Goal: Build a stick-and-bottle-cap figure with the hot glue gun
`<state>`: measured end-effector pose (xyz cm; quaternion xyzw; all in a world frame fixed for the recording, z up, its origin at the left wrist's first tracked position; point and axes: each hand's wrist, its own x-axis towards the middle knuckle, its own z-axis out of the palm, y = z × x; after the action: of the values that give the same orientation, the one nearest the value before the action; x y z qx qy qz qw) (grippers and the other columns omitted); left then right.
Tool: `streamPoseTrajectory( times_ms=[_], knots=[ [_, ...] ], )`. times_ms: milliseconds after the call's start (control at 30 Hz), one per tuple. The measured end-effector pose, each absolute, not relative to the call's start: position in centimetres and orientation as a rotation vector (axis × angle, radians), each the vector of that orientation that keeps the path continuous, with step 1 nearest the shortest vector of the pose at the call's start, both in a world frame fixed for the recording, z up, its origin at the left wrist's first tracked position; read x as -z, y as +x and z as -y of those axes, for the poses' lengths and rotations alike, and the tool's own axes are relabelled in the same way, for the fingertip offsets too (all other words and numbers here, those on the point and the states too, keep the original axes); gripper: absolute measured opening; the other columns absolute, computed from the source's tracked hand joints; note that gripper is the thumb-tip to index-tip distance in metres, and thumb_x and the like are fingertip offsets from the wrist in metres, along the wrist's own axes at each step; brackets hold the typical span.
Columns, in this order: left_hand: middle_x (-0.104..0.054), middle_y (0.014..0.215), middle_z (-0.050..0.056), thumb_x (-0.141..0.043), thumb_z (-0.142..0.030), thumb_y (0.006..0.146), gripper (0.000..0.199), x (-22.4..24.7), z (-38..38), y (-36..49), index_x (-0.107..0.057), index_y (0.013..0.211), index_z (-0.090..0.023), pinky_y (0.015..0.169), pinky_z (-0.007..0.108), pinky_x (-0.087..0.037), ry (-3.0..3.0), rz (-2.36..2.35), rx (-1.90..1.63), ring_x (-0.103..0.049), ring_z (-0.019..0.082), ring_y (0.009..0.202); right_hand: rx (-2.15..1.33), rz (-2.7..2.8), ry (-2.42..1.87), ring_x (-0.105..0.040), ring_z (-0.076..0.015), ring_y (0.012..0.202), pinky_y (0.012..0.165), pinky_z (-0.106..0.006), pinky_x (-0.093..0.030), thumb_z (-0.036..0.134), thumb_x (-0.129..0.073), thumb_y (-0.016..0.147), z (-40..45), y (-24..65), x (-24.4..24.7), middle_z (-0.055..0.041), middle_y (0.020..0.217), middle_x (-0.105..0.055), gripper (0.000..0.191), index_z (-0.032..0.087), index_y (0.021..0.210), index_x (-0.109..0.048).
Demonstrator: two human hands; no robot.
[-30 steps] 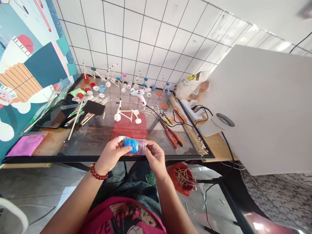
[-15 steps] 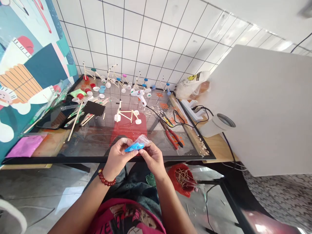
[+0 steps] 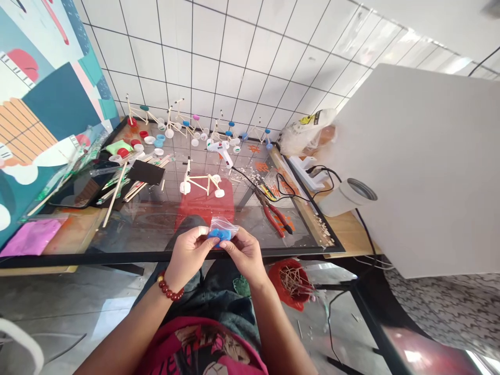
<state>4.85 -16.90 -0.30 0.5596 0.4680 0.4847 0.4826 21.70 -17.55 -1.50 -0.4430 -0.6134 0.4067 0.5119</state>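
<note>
Between my two hands, just over the table's front edge, is a small clear zip bag (image 3: 221, 232) with a blue, soft-looking lump inside. My left hand (image 3: 192, 245) pinches its left side, and my right hand (image 3: 245, 252) grips the right side, both thumbs pressed on the blue part. Beyond them on the glass table stands a small stick model (image 3: 201, 183) with white bottle-cap wheels and a black-tipped upright. A white glue gun (image 3: 221, 151) lies behind it, its cord running right. To the right rest red-handled pliers (image 3: 275, 214).
Several similar stick models (image 3: 187, 125) line the tiled wall. At left are loose caps (image 3: 148, 139), wooden sticks, a black sheet (image 3: 146, 172) and a pink packet (image 3: 33, 237). A power strip (image 3: 308, 172) and white cylinder (image 3: 349, 197) stand right; below is a red bin (image 3: 291, 284) of sticks.
The zip bag has turned in my fingers, so its blue contents now face me more squarely and its clear top stands up. My view has shifted slightly.
</note>
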Motion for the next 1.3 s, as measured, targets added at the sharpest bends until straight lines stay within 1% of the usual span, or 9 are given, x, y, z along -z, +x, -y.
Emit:
streamPoseTrajectory(
  times_ms=[233,433,600,867,1033,1100,1167,1233,1300],
  knots=[
    [-0.073,0.075,0.003,-0.064,-0.027,0.090,0.017,-0.1,17.7,5.0,-0.073,0.077,-0.021,0.067,0.025,-0.049,1.708,-1.155,-1.257,-0.066,0.017,0.068,-0.763,1.513,-1.130,-0.052,-0.0149,0.069,0.067,-0.028,-0.043,0.032,-0.066,0.092,18.2,21.3,1.6,-0.0005,0.075,-0.059,0.018,0.020,0.078,-0.067],
    [-0.073,0.096,0.006,-0.064,-0.032,0.093,0.017,-0.3,18.3,4.8,-0.072,0.103,-0.020,0.082,0.027,-0.051,1.652,-1.052,-1.267,-0.067,0.019,0.089,-0.800,1.481,-1.077,-0.054,-0.0145,0.072,0.069,-0.027,-0.045,0.037,-0.065,0.094,18.1,21.2,1.2,-0.0003,0.077,-0.058,0.022,0.021,0.080,-0.067],
    [-0.068,0.078,0.001,-0.065,-0.034,0.092,0.017,-0.2,18.0,4.9,-0.071,0.085,-0.020,0.070,0.023,-0.048,1.549,-1.124,-1.322,-0.061,0.015,0.072,-0.922,1.473,-0.990,-0.061,-0.0165,0.078,0.072,-0.028,-0.049,0.047,-0.079,0.082,18.3,21.2,0.7,-0.0017,0.087,-0.066,0.028,0.022,0.093,-0.072],
    [-0.068,0.076,0.002,-0.064,-0.026,0.091,0.016,0.3,18.2,4.7,-0.065,0.076,-0.020,0.069,0.025,-0.049,1.761,-1.114,-1.360,-0.062,0.015,0.069,-0.831,1.537,-0.998,-0.063,-0.0161,0.069,0.066,-0.028,-0.051,0.039,-0.073,0.089,18.6,21.0,1.3,-0.0025,0.076,-0.070,0.019,0.022,0.081,-0.073],
    [-0.066,0.073,0.004,-0.055,-0.021,0.095,0.025,0.2,18.4,4.8,-0.064,0.072,-0.020,0.069,0.026,-0.048,1.939,-1.093,-1.341,-0.060,0.016,0.070,-0.684,1.621,-1.018,-0.055,-0.0132,0.061,0.061,-0.027,-0.046,0.032,-0.069,0.091,18.9,20.9,1.3,0.0006,0.065,-0.060,0.023,0.022,0.070,-0.068],
    [-0.066,0.076,0.004,-0.055,-0.022,0.096,0.023,0.2,18.5,4.8,-0.066,0.076,-0.020,0.070,0.027,-0.049,1.905,-1.106,-1.349,-0.061,0.016,0.072,-0.711,1.586,-1.045,-0.053,-0.0122,0.059,0.058,-0.025,-0.044,0.033,-0.070,0.091,18.8,20.8,1.1,0.0015,0.064,-0.057,0.025,0.021,0.069,-0.067],
    [-0.070,0.088,0.006,-0.058,-0.024,0.095,0.012,0.2,18.5,4.7,-0.069,0.094,-0.020,0.077,0.028,-0.051,1.829,-1.079,-1.330,-0.065,0.018,0.081,-0.721,1.533,-1.055,-0.053,-0.0122,0.060,0.058,-0.025,-0.045,0.034,-0.070,0.090,18.5,20.8,1.0,0.0013,0.065,-0.059,0.024,0.021,0.070,-0.068],
    [-0.071,0.101,0.007,-0.063,-0.026,0.094,0.019,0.3,18.4,4.5,-0.070,0.110,-0.021,0.084,0.029,-0.052,1.757,-0.995,-1.295,-0.067,0.020,0.093,-0.719,1.518,-1.029,-0.057,-0.0131,0.064,0.062,-0.026,-0.047,0.033,-0.070,0.091,18.4,20.9,0.9,0.0000,0.069,-0.063,0.020,0.022,0.074,-0.071],
    [-0.071,0.103,0.008,-0.066,-0.027,0.092,0.018,0.4,18.3,4.3,-0.072,0.109,-0.021,0.086,0.029,-0.053,1.704,-0.938,-1.304,-0.067,0.020,0.096,-0.721,1.534,-0.982,-0.061,-0.0142,0.068,0.066,-0.026,-0.050,0.030,-0.069,0.092,18.3,21.0,0.9,-0.0016,0.075,-0.066,0.016,0.023,0.079,-0.074]
  ],
)
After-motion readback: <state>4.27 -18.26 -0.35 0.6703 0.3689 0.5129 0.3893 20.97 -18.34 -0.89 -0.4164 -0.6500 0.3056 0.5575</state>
